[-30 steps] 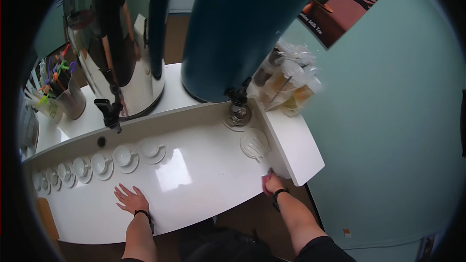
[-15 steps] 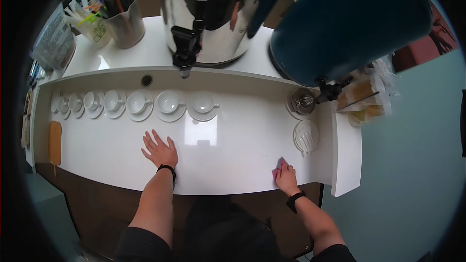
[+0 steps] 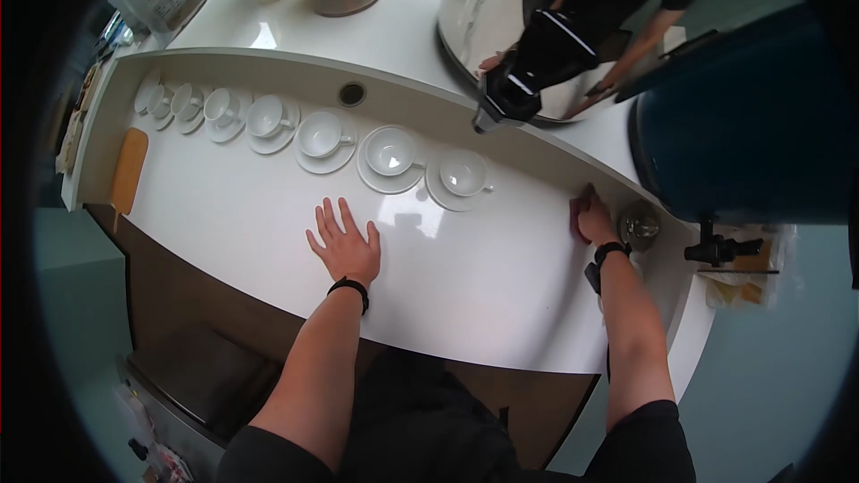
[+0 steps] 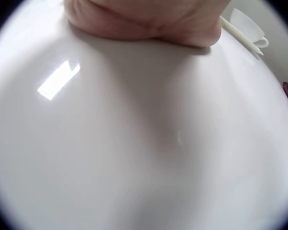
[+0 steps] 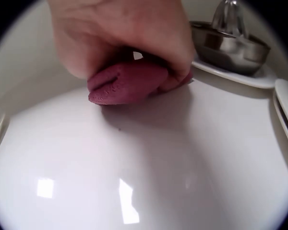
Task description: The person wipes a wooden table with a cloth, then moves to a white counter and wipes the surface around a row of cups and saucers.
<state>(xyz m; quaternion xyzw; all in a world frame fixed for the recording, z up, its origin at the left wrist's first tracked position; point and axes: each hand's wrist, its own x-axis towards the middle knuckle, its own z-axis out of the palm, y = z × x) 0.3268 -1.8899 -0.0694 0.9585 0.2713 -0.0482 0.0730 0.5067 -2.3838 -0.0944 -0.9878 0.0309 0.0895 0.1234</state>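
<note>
My left hand point(image 3: 344, 246) lies flat, fingers spread, on the glossy white counter point(image 3: 465, 286); in the left wrist view only the palm point(image 4: 144, 19) shows at the top. My right hand point(image 3: 592, 215) grips a bunched pink cloth point(image 3: 576, 211) and presses it on the counter at the foot of the raised back ledge. In the right wrist view the fingers curl over the pink cloth point(image 5: 129, 84), just left of a steel bowl point(image 5: 230, 40) on a white saucer.
Several white cups on saucers point(image 3: 391, 156) line the back of the counter. A steel urn with a black tap point(image 3: 514, 89) and a dark blue dispenser point(image 3: 752, 125) stand on the ledge. A wooden board point(image 3: 130, 170) lies far left.
My right hand has carried the cloth from the counter's front right edge back to the ledge beside the steel bowl. The left hand stays flat. The head view has swung left.
</note>
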